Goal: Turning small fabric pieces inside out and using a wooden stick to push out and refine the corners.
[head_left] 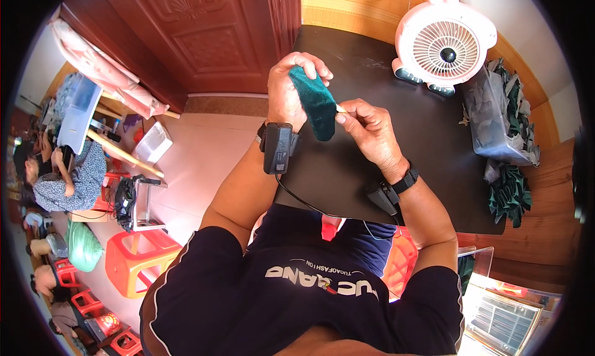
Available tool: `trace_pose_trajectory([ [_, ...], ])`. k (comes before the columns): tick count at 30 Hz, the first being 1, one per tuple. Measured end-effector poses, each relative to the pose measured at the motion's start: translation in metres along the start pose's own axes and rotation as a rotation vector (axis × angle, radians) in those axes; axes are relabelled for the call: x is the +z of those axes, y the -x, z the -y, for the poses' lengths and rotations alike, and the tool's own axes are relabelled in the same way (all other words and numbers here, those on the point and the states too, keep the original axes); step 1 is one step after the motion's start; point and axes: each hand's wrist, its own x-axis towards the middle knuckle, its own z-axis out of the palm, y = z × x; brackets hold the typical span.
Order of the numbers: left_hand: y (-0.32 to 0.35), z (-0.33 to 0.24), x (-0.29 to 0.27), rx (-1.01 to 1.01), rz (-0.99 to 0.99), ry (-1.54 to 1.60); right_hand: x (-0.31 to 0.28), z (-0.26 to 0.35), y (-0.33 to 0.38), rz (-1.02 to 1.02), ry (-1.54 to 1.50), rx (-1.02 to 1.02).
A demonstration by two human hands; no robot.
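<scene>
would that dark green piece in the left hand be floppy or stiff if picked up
The dark green piece is probably fairly stiff, since its free end extends past the left hand without visibly sagging. Its soft sheen hints at a velvety, non-slippery surface.

Dark table [427, 151] | far side: pink fan [421, 38] | right edge: clear bin [485, 129], green fabric bundle [509, 193]

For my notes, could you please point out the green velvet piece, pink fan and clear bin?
Green velvet piece [315, 103], head view: middle of its face.
Pink fan [448, 55], head view: grille's dark hub.
Clear bin [489, 134], head view: side wall.
</scene>
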Motion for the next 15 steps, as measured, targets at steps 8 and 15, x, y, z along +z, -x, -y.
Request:
trace_pose_trajectory([
  [8,-0.0007,-0.0005,0.0,0.026,-0.066,-0.048,-0.0015,-0.0069,-0.0004,-0.023,0.011,0.074],
  [15,0.0012,0.0043,0.003,-0.007,-0.029,-0.084,-0.0038,-0.0011,-0.0006,-0.038,0.049,-0.034],
])
